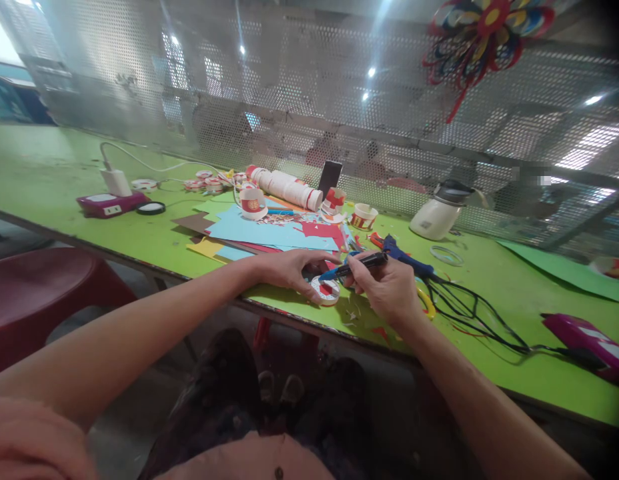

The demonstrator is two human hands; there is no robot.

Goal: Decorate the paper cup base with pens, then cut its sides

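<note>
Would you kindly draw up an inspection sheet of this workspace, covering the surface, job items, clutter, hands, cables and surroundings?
Surface: green table, with scraps near the hands.
Job's things: white disc with a red patch; blue-and-black pen, its tip at the disc, contact unclear.
Clutter: paper sheets, glue gun, phone, kettle.
Left hand: thumb and fingers around the disc.
Right hand: grips the pen.
Cables: black cable, looped, leads towards the purple socket at right; white cable at the adapter on the left.
Surroundings: mesh panel behind the table; red stool at left; ornament at upper right.
</note>
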